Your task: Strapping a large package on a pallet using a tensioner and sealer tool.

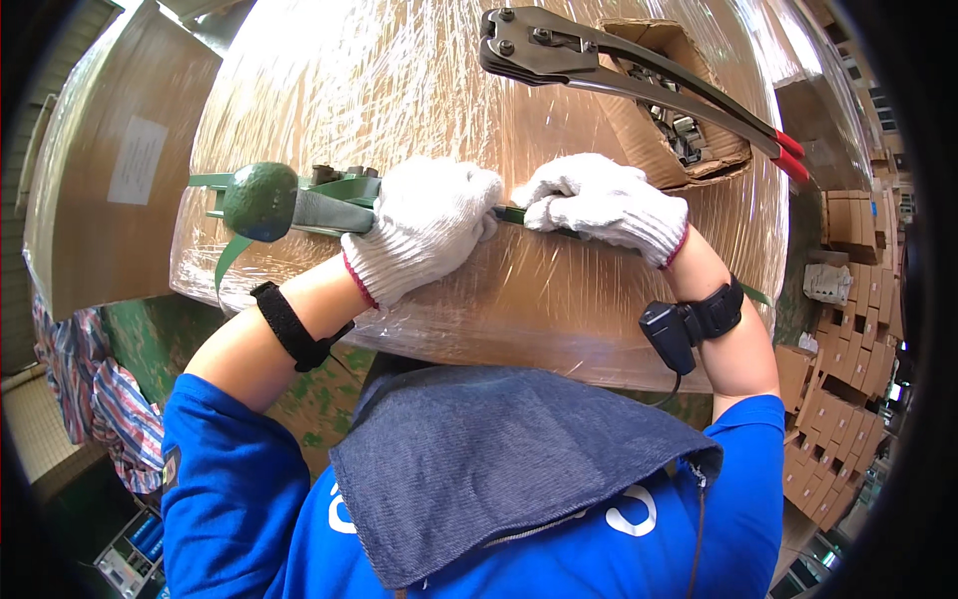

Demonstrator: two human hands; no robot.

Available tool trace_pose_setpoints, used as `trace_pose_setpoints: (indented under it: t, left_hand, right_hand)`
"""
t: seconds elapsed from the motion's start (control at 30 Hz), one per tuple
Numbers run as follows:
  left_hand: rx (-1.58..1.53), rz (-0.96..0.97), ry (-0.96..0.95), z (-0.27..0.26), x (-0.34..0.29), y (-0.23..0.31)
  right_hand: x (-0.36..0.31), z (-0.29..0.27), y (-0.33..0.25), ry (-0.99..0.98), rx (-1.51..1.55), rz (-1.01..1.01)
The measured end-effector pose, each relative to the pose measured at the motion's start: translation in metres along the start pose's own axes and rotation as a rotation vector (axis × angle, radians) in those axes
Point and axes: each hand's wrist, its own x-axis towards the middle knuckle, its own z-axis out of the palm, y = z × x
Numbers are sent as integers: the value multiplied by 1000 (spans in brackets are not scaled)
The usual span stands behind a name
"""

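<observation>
Both hands wear white knitted gloves over a stretch-wrapped carton load. My left hand is closed at the right end of a green strapping tensioner with a round green knob, its fingers round the strap; what else they cover is hidden. My right hand is closed on the green strap, a short way to the right. A small bit of strap shows between the hands. A loose green strap tail hangs under the knob.
Beyond my right hand, a strapping crimper with red grips lies across an open cardboard box of metal seals. A wrapped carton stack stands left, stacked cartons right. Striped cloth hangs at lower left.
</observation>
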Motion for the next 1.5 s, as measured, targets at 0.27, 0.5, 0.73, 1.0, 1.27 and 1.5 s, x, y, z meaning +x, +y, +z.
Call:
trace_pose_setpoints:
  t: [0.27,0.5,0.73,1.0,1.27,1.5]
  left_hand:
    - [17,14,39,1,-2,-2]
    - [-52,22,23,2,-2,-1]
    - [26,98,16,3,-5,-3]
    - [18,93,-20,3,0,-7]
    - [-1,-8,94,1,-4,2]
    - [233,242,11,11,-27,23]
  right_hand:
    - [-18,2,-3,161,-4,-47]
    - [-13,-6,10,91,46,-83]
    - [-11,-1,-2,55,-182,-11]
    - [-16,31,16,489,-878,-539]
    - [-39,29,24,696,482,-605]
    - [-16,-5,-22,635,1738,-342]
